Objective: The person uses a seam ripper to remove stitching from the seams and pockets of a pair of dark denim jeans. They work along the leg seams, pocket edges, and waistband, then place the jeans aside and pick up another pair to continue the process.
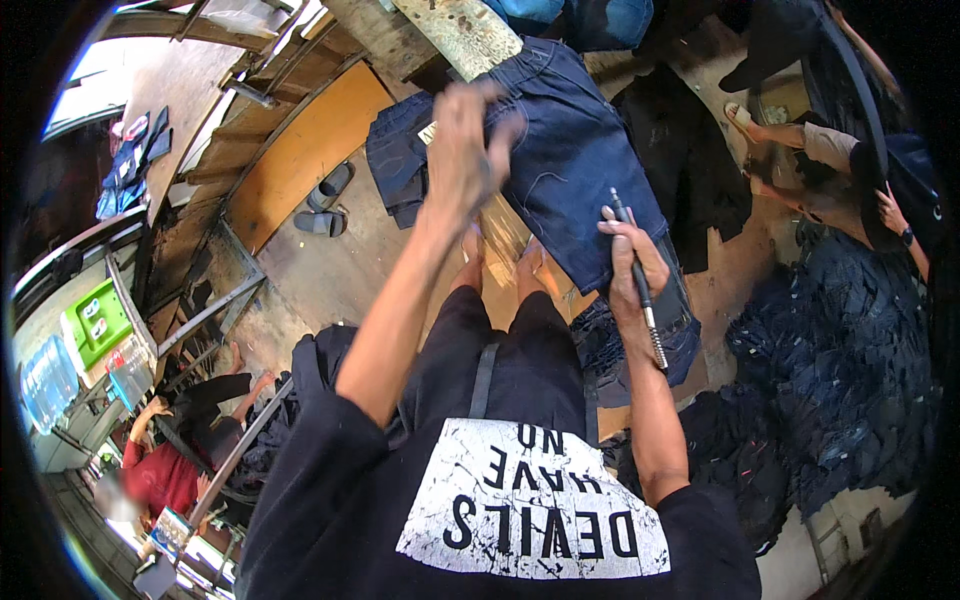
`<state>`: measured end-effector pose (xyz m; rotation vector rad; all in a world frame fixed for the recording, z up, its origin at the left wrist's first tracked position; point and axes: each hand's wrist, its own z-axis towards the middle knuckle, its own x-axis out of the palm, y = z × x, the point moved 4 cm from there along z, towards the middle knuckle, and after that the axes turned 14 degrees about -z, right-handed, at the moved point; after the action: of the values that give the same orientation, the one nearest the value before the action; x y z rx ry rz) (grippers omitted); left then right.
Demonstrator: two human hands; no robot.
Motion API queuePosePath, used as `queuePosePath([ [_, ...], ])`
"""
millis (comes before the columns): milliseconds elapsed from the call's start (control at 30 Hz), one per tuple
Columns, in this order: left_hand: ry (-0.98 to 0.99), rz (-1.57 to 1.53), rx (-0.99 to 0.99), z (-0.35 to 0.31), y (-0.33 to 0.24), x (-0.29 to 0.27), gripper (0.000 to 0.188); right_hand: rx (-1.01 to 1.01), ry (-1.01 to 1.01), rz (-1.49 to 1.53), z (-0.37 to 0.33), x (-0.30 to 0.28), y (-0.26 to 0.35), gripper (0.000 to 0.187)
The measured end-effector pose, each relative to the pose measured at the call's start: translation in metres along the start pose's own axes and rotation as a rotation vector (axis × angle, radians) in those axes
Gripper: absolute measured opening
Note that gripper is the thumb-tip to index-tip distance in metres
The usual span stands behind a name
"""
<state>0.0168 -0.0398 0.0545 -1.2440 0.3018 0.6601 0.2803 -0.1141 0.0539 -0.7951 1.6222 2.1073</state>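
A pair of dark blue denim shorts with a gathered waistband lies in front of me, over the end of a worn, pale narrow board. My left hand is over the left edge of the shorts near the waistband; motion smears its fingers. My right hand is closed around a slim black pen-shaped tool with a metal tip and a coil spring at its rear. The tip points away from me, above the lower part of the shorts. Another folded denim garment with a pale tag lies left of them.
Grey slippers rest on the floor to the left. A large heap of dark garments fills the right side. One person in red sits at lower left; another person is at upper right. A metal rail runs along the left.
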Motion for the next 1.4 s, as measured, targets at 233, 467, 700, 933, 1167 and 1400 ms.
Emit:
queuePosePath([
  [233,0.233,-0.030,-0.207,-0.028,-0.004,0.005,0.049,-0.022,-0.061,0.061,0.061,0.030,0.012,0.031],
  [467,0.288,-0.395,-0.419,-0.035,0.021,-0.005,0.063,-0.229,-0.035,0.040,0.077,0.071,0.020,0.025],
  [700,0.399,-0.518,-0.419,-0.035,0.040,-0.006,0.078,-0.231,-0.067,0.100,0.070,0.081,0.015,0.022],
  [933,0.316,-0.530,-0.302,-0.042,0.034,-0.012,0.070,-0.354,-0.083,0.034,0.065,0.084,0.012,0.021],
  [1167,0.275,-0.608,-0.093,-0.037,0.013,-0.004,0.064,-0.329,-0.025,-0.051,0.051,0.054,0.027,0.025],
  [1400,0.612,-0.165,0.144,0.004,-0.009,0.040,0.063,0.210,-0.508,0.287,0.038,0.019,-0.054,0.024],
])
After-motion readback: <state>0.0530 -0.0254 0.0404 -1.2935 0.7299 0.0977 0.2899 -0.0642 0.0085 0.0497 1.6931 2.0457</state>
